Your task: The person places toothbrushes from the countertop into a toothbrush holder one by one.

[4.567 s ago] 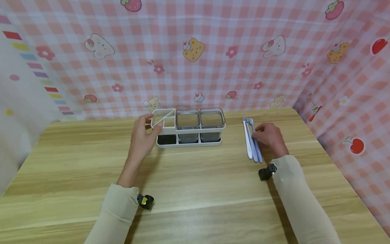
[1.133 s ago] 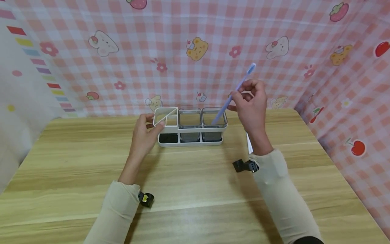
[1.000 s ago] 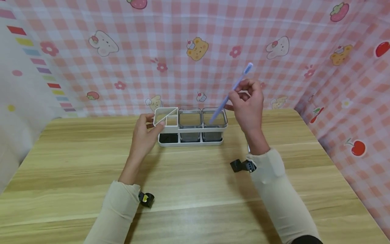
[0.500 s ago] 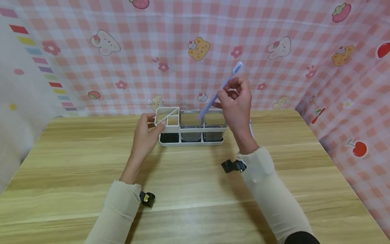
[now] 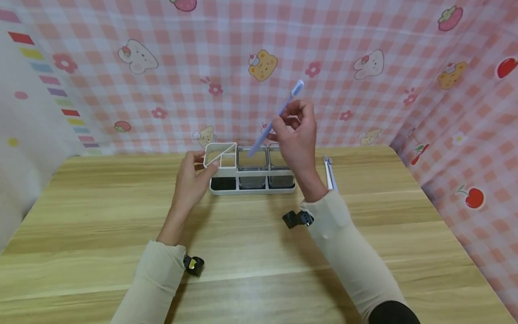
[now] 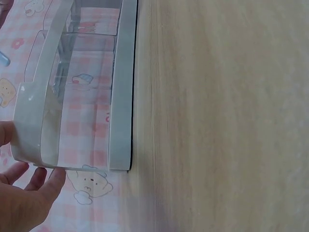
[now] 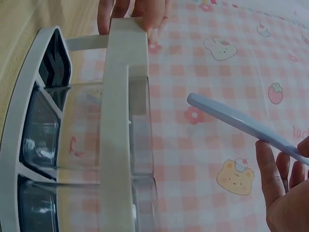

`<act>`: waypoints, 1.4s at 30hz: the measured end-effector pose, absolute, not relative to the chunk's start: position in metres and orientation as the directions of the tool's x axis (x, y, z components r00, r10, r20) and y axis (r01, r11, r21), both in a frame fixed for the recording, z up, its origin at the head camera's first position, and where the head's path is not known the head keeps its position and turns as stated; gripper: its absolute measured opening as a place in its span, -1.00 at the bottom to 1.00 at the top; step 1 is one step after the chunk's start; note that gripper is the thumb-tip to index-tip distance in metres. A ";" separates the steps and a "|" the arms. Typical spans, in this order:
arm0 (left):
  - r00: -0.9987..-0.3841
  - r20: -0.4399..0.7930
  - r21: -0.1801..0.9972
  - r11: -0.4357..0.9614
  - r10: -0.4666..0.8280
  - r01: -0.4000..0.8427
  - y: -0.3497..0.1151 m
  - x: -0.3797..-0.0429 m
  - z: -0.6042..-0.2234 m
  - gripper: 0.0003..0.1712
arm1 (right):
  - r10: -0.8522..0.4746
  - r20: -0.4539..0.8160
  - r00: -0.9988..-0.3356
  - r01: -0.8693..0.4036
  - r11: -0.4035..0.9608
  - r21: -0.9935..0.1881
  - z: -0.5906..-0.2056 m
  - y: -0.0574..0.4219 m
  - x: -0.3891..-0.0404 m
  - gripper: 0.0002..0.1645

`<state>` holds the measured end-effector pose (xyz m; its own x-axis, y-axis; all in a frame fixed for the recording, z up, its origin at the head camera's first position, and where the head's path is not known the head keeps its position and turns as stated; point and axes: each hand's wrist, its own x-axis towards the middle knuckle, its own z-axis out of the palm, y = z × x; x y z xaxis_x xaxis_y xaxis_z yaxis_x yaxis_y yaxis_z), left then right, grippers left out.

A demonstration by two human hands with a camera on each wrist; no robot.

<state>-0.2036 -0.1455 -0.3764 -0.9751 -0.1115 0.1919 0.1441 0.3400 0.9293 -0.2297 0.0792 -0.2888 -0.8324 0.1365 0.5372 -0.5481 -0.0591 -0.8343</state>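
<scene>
A white toothbrush holder (image 5: 265, 173) with two clear cups and a divided section stands at the back of the table. My left hand (image 5: 192, 177) grips its left end, thumb in front and fingers behind, as the left wrist view also shows around the white frame (image 6: 30, 125). My right hand (image 5: 298, 139) pinches a lilac toothbrush (image 5: 271, 123) above the holder. The brush tilts, bristles up to the right; its handle end overlaps the middle cup (image 5: 252, 162) in the head view. In the right wrist view the handle (image 7: 236, 120) is apart from the cups' rims.
Two more toothbrushes (image 5: 329, 173), one white and one bluish, lie on the wooden table (image 5: 243, 252) right of the holder, partly behind the right forearm. A pink checked cloth (image 5: 226, 58) hangs close behind the table and along its right side.
My right hand picked the lilac toothbrush from the three on the table, raised it, and has carried it left over the holder. My left hand keeps its grip on the holder.
</scene>
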 end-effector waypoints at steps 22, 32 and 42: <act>-0.975 0.194 0.935 0.320 -0.108 0.151 -0.146 -0.203 -0.376 -0.45 | 0.063 0.505 -0.861 -0.507 -0.026 -0.861 -0.302 0.046 -0.238 -0.74; -0.975 0.194 0.939 0.307 -0.107 0.154 -0.146 -0.203 -0.375 -0.44 | 0.044 0.521 -0.852 -0.520 0.038 -0.853 -0.311 0.035 -0.243 -0.74; -0.973 0.201 0.937 0.311 -0.112 0.158 -0.146 -0.203 -0.374 -0.45 | 0.010 0.523 -0.853 -0.517 0.132 -0.846 -0.316 0.028 -0.241 -0.68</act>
<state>-0.2031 -0.1461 -0.3742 -0.9731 -0.1118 0.2014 0.1583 0.3107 0.9372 -0.2415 0.0277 -0.3156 -0.8526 0.0097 0.5226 -0.5169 0.1317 -0.8458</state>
